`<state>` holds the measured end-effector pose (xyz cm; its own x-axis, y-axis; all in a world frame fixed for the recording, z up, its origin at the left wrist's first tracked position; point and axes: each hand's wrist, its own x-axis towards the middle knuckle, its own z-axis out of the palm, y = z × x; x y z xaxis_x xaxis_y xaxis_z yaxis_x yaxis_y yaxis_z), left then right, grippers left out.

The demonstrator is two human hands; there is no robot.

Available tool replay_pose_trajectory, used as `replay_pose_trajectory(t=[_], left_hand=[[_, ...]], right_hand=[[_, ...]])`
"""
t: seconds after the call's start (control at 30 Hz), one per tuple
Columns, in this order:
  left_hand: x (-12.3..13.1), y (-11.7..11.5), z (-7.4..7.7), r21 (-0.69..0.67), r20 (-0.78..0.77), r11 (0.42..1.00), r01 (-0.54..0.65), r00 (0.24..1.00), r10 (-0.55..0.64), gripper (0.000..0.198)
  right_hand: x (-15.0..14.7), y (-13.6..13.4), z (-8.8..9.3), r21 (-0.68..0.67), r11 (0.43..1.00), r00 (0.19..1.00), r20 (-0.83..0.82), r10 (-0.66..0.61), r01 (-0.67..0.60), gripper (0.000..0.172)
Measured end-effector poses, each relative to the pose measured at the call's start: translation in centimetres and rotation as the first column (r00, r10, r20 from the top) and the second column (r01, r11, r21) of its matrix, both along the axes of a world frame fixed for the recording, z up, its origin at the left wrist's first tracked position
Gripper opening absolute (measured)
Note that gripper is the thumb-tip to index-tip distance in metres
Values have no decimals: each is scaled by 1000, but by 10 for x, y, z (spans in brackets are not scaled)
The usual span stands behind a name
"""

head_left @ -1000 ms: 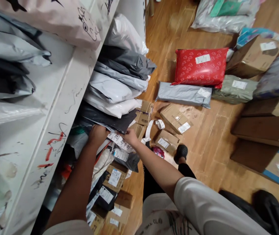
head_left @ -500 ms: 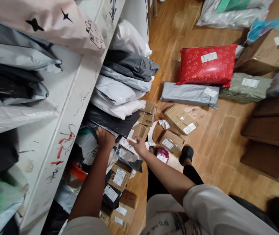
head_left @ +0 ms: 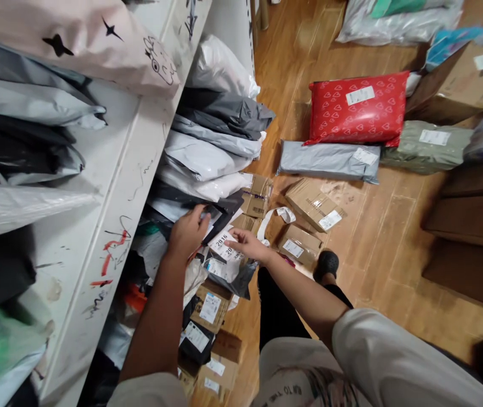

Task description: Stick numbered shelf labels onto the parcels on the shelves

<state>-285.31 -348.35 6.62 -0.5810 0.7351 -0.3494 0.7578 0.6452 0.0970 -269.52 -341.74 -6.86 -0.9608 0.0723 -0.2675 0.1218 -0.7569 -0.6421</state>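
Observation:
My left hand reaches into the lower shelf bay and grips the edge of a flat black parcel, which is tilted up under the stack of white and grey mailer bags. My right hand sits just right of it. Its fingers are stretched out and rest on a white label marked "2016", stuck to a dark bag. Both forearms come in from the bottom of the view.
A white metal shelf with scribbles holds grey, black and pink bags at the left. Small cardboard boxes lie on the wooden floor, as do a grey mailer, a red heart-print mailer and large cartons. My shoe is by the boxes.
My left hand moved up and right and now lifts the black parcel's edge. My right hand slid slightly right, and the "2016" label is now uncovered under its fingers.

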Motion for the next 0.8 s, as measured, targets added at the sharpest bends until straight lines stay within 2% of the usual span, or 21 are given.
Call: replay_pose_trajectory(t=[0.13, 0.17, 0.23, 0.33, 0.43, 0.57, 0.67, 0.73, 0.8], left_hand=[[-28, -6, -4, -46, 247, 999, -5, 969, 16, 57], [-31, -11, -5, -26, 302, 999, -33, 952, 39, 57], [-36, -20, -7, -10, 312, 991, -131, 941, 128, 44], [-38, -27, -10, -59, 155, 974, -220, 962, 227, 37], [-38, -27, -13, -110, 62, 976, -186, 979, 194, 34], [-29, -26, -20, -120, -94, 977, -178, 982, 167, 36], [-18, -30, -27, -126, -300, 982, -140, 949, 97, 38], [-13, -32, -32, -160, -412, 980, -114, 910, 39, 37], [-11, -34, -36, -200, -445, 973, -111, 896, 10, 37]], right_hand=[[-42, -5, 4, 24, 995, 994, 38, -100, 99, 49], [-53, -8, 4, 78, 987, 987, 73, -143, 138, 50], [-74, -16, 1, 250, 944, 962, 112, -251, 217, 49], [-95, -27, -6, 470, 824, 915, 77, -395, 316, 47], [-103, -37, -13, 538, 777, 895, 88, -437, 326, 50], [-99, -42, -17, 533, 794, 896, 136, -422, 293, 58], [-94, -38, -15, 524, 807, 899, 160, -409, 273, 62], [-91, -34, -11, 528, 811, 888, 208, -410, 251, 58], [-87, -32, -7, 485, 847, 882, 275, -383, 217, 49]])
